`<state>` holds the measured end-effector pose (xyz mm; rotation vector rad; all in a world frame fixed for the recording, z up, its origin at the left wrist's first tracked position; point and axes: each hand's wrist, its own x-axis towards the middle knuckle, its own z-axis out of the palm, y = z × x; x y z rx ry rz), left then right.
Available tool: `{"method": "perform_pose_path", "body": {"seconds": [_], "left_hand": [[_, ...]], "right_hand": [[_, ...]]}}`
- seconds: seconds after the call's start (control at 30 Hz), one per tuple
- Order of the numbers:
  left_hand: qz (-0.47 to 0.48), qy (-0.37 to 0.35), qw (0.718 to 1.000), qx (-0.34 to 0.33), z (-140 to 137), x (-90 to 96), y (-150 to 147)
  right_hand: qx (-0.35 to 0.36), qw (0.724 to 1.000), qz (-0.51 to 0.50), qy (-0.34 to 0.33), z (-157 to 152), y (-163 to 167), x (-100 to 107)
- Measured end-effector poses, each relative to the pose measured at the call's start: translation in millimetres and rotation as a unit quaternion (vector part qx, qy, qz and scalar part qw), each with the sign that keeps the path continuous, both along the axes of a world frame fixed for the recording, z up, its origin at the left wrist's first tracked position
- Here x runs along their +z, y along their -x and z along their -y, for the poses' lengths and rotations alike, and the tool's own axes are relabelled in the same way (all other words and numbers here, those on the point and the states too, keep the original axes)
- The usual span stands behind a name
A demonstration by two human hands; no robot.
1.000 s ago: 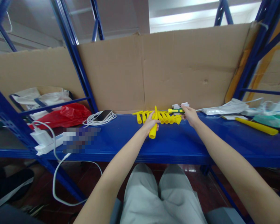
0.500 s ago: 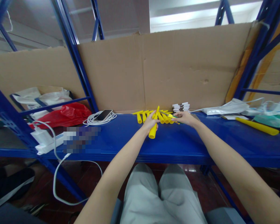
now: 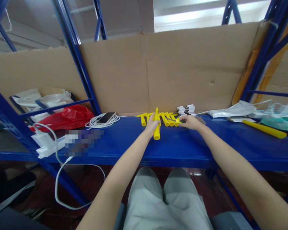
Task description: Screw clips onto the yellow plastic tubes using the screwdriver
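Your left hand (image 3: 152,124) is closed around a yellow tapered tube (image 3: 156,127), holding it nearly upright with its wide end down, just above the blue shelf (image 3: 124,145). Your right hand (image 3: 189,122) is wrapped around a screwdriver (image 3: 176,120) with a yellow and green handle, its tip pointing left toward the tube in your other hand; shaft and tube are close, though you cannot tell whether they touch. Behind both hands, a row of yellow tubes (image 3: 166,118) lies on the shelf against the cardboard backing (image 3: 182,67). A small stack of white pieces (image 3: 186,110) sits just right of that row. Further left, a phone (image 3: 106,118) rests on a coiled white cable (image 3: 98,123), near a red bag (image 3: 67,117).
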<state>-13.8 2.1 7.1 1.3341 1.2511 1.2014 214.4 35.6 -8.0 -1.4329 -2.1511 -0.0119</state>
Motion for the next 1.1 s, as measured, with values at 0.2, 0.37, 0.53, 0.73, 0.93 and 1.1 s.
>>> {"method": "perform_pose_path", "body": {"seconds": [0.2, 0.37, 0.53, 0.73, 0.93, 1.1], "left_hand": [[-0.038, -0.019, 0.999, -0.013, -7.4, -12.9, -5.1], [-0.011, 0.001, 0.999, -0.036, -8.6, -19.0, -10.3], [0.047, 0.020, 0.998, -0.049, -8.1, -17.7, -13.9], [0.093, 0.035, 0.994, -0.040, -12.9, -22.7, -15.2], [0.087, 0.022, 0.995, -0.036, -17.7, -29.1, -14.1], [0.053, 0.014, 0.998, -0.034, -16.9, -29.8, -12.7]], "right_hand": [[-0.031, 0.993, 0.102, 0.044, 7.7, 3.1, 5.9], [-0.036, 0.985, 0.149, 0.075, 11.6, 6.6, 8.2], [-0.042, 0.980, 0.177, 0.081, 10.8, 7.9, 7.0], [-0.063, 0.976, 0.190, 0.082, 7.9, 7.4, 4.0], [-0.066, 0.977, 0.186, 0.087, 8.3, 7.6, 3.2], [-0.074, 0.975, 0.189, 0.089, 11.5, 9.6, 6.1]]}}
